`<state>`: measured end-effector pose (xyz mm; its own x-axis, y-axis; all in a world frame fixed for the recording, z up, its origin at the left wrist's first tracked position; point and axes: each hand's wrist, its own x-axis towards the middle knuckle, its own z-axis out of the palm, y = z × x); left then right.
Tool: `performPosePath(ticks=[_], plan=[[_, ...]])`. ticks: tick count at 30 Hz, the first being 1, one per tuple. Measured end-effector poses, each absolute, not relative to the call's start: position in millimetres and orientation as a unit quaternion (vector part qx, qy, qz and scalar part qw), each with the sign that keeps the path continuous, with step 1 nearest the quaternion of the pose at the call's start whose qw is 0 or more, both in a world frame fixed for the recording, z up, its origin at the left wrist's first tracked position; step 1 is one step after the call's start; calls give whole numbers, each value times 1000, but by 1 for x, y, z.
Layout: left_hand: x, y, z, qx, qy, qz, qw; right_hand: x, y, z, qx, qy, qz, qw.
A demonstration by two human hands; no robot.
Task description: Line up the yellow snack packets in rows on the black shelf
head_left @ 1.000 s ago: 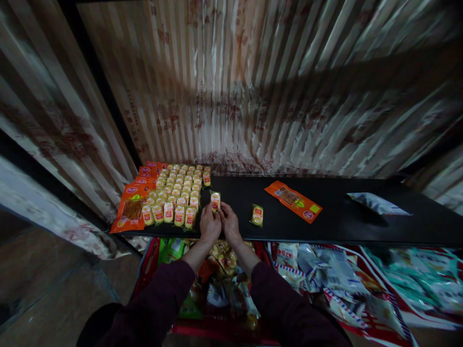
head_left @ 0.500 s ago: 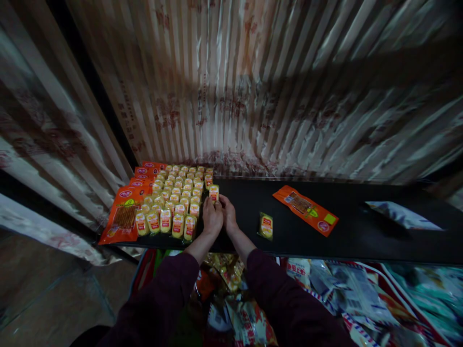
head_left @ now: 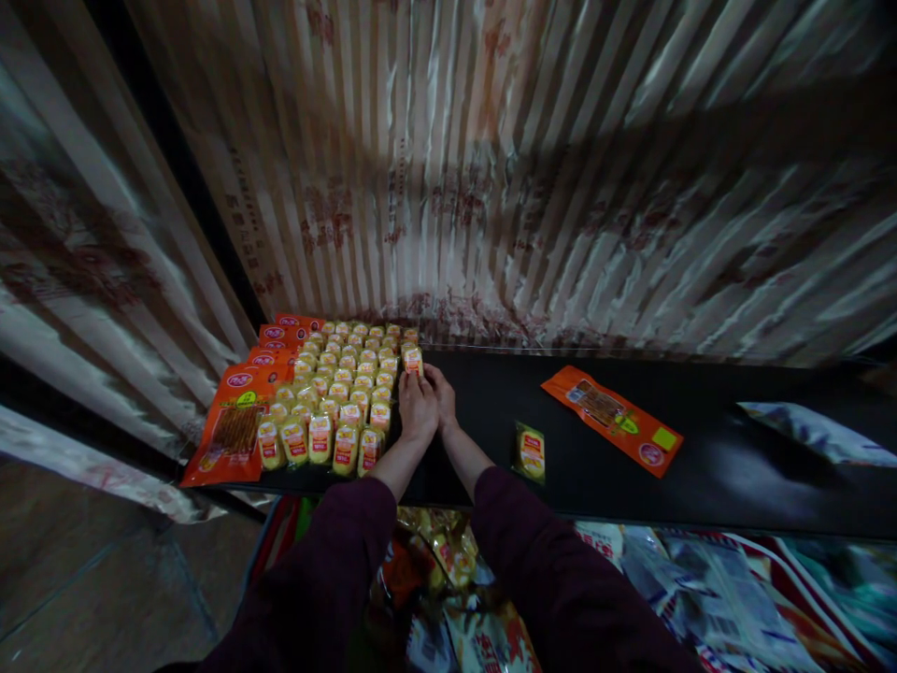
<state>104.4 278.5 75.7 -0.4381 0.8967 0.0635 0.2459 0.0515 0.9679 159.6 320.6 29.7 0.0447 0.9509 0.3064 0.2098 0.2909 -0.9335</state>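
Observation:
Between the fingertips of my left hand (head_left: 419, 408) and my right hand (head_left: 442, 397) is a small yellow snack pack (head_left: 413, 361), held upright at the right edge of the rows. Both hands are closed round its lower part and touch each other. Rows of similar yellow packs (head_left: 320, 437) stand on the black shelf (head_left: 483, 393) just left of my hands. Right of my hands, a single yellow pack (head_left: 531, 452) lies on the shelf.
Orange snack bags (head_left: 234, 421) overlap at the shelf's left end. Another orange bag (head_left: 612, 418) and a silvery packet (head_left: 819, 432) lie to the right. Below the front edge are bins of bagged snacks (head_left: 721, 589). A striped curtain (head_left: 448, 187) hangs behind.
Both hands have moved slightly back with the yellow pack, toward the rear of the rows. The view has shifted a little, so the items on the right appear farther right.

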Motion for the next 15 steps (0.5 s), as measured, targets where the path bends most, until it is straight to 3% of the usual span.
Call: performPosePath(ticks=[6, 15], plan=[[99, 296, 58, 499, 670, 500, 227, 160, 334, 20, -523, -635, 262, 504], [95, 300, 51, 529, 637, 516, 218, 153, 336, 9, -571, -659, 217, 439]])
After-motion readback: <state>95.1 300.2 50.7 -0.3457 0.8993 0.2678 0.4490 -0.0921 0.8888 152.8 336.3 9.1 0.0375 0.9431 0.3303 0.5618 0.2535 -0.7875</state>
